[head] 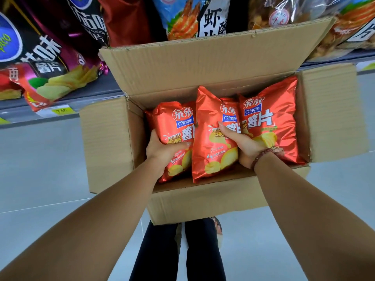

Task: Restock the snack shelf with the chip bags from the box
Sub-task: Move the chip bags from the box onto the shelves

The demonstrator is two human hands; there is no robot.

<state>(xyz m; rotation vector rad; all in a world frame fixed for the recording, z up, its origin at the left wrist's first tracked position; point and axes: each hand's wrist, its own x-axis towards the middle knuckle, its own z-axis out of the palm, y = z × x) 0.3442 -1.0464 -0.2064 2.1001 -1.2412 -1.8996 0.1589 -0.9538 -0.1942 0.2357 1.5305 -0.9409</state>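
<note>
An open cardboard box (109,142) sits on the floor in front of the snack shelf (85,102). Three red potato chip bags stand in it side by side. My left hand (162,151) grips the left chip bag (174,120), thumb across its front and fingers around its left edge. My right hand (245,147) grips the middle chip bag (211,155) at its right edge, with the thumb on the front and the fingers tucked between it and the right chip bag (272,118). A bead bracelet is on the right wrist.
The shelf holds black and purple chip bags (46,51) at the left and shrimp snack bags (182,19) behind the box's raised back flap (203,63). A yellow price tag (60,111) is on the shelf edge. Grey floor tiles surround the box; my legs (182,252) stand just below it.
</note>
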